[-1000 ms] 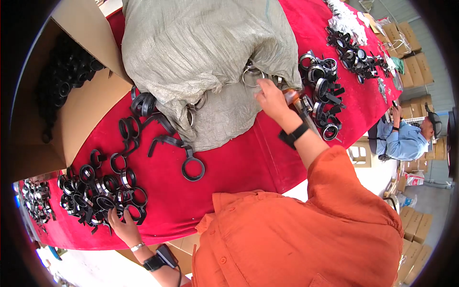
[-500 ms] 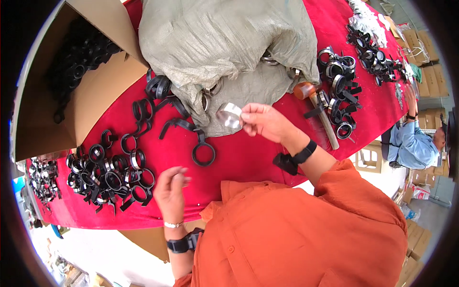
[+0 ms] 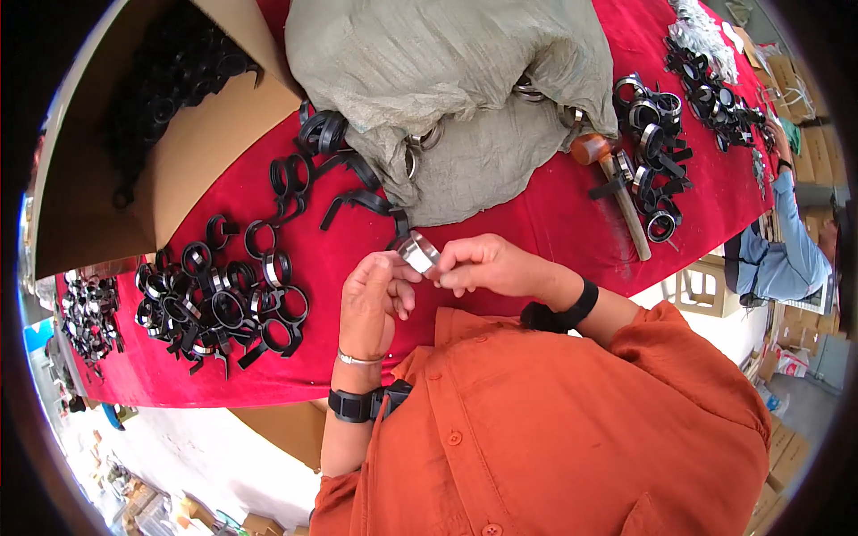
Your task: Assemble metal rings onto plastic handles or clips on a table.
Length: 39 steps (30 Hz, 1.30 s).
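A shiny metal ring [image 3: 418, 253] is held over the near part of the table, between my two hands. My right hand [image 3: 490, 265] pinches its right side between thumb and fingers. On the ring's left side, my left hand [image 3: 371, 299] has its fingers curled and its fingertips against the rim; part of their grip is hidden. Just beyond my left hand lies a black holder with a curved arm [image 3: 365, 198], whose round end is mostly covered by the hand and ring.
Left of my hands lies a pile of black rings with metal bands [image 3: 223, 299]. A cardboard box [image 3: 223, 134] holds black parts. A grey woven sack [image 3: 447, 71] lies ahead. To the right are a mallet [image 3: 626, 201] and more rings [image 3: 657, 134]. A person [image 3: 786, 246] works at far right.
My right hand has brought the metal ring nearer and slightly left. My left hand has risen to meet it at the rim. The view has shifted a little.
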Motion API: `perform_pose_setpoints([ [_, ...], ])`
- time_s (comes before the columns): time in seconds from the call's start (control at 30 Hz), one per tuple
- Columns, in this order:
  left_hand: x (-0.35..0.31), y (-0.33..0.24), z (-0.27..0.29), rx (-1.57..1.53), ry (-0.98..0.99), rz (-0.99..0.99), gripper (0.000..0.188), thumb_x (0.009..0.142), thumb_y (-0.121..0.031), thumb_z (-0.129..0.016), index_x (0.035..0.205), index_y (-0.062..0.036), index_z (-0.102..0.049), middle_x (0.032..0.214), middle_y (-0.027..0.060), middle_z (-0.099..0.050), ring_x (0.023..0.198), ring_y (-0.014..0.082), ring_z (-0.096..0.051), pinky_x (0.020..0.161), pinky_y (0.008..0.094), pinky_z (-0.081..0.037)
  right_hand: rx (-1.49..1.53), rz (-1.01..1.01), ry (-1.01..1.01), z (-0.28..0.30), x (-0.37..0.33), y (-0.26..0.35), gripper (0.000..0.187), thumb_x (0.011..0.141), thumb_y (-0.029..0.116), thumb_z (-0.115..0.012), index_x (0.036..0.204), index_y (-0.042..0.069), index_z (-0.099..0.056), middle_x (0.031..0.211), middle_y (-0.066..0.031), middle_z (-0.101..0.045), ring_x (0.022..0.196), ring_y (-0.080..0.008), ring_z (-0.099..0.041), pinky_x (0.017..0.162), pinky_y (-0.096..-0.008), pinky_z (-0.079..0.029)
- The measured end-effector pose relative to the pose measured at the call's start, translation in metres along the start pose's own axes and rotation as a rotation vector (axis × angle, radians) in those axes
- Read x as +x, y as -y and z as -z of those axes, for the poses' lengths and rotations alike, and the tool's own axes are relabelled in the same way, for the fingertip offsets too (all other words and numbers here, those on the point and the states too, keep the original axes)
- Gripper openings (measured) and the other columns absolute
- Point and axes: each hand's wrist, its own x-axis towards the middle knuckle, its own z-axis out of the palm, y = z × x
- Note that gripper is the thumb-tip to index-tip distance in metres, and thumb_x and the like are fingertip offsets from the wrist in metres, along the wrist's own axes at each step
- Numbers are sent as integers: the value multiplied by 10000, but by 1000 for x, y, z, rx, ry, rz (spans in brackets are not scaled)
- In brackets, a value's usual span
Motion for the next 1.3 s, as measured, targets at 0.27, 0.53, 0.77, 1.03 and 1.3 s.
perform_pose_setpoints([
  [0.27, -2, 0, 13, 121, 45, 57, 37, 853, -76, -533, 818, -66, -537, 685, 22, -571, 513, 70, -449, 450, 186, -330, -51, -111, -72, -26, 8, 13, 149, 863, 202, -585, 838, 56, -576, 756, 13, -564, 642, -71, -534, 552, -222, -413],
  [0.53, 5, -4, 12, 77, -2, -73, 86, 882, -74, -478, 799, -75, -504, 702, 31, -558, 489, 75, -412, 420, 202, -303, 428, -24, -333, -18, 3, 6, 160, 872, 194, -560, 770, 70, -552, 681, -12, -571, 529, -50, -479, 457, -183, -339],
  [0.77, 1, -13, 39, -543, 239, 12, 69, 891, -119, -482, 886, -51, -474, 846, 67, -491, 565, 102, -389, 471, 211, -330, -1111, 89, -638, 38, -12, -53, 139, 815, 157, -564, 833, 20, -545, 750, -139, -579, 667, -307, -566, 595, -397, -442],
  [1.03, -12, -26, 43, -363, 459, -155, 183, 884, -188, -509, 865, -8, -488, 775, 97, -484, 546, 138, -438, 458, 239, -349, -125, -36, -484, -5, -6, -10, 207, 836, 164, -573, 1001, 42, -599, 861, -55, -619, 726, -152, -601, 608, -273, -463],
  [1.3, -17, -29, 42, -602, 496, 37, 167, 874, -152, -472, 852, 13, -489, 737, 93, -452, 503, 117, -391, 401, 215, -325, 140, 36, -262, -44, 5, 21, 246, 907, 217, -516, 1047, 29, -591, 886, -18, -611, 696, -72, -575, 590, -190, -439],
])
